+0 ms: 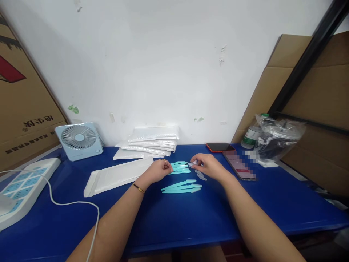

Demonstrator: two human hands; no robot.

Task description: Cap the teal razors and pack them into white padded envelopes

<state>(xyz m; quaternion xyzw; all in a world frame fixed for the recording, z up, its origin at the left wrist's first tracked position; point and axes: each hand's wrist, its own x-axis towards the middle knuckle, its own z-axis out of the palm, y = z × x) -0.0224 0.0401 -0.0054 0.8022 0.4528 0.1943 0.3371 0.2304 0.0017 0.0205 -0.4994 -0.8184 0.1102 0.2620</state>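
Note:
My left hand (160,170) is closed in a pinch at the handle end of a turquoise eyebrow razor, beside a small group of such razors (180,168). Across from it, my right hand (207,165) has its thumb and fingertips around a small translucent plastic cap (194,162). More loose caps (201,175) lie below the right fingers. Closer to me, three turquoise eyebrow razors (181,186) lie fanned on the blue table, their paler heads pointing right. The fingers partly hide what each hand grips.
White padded mailers (152,140) are stacked by the wall, with one mailer (117,176) flat before them. A blue fan (79,141) and a power strip (27,189) stand left. Two phones (220,147), a bottle (251,136) and a bagged item (275,142) are right. A white cable (73,202) crosses my left forearm.

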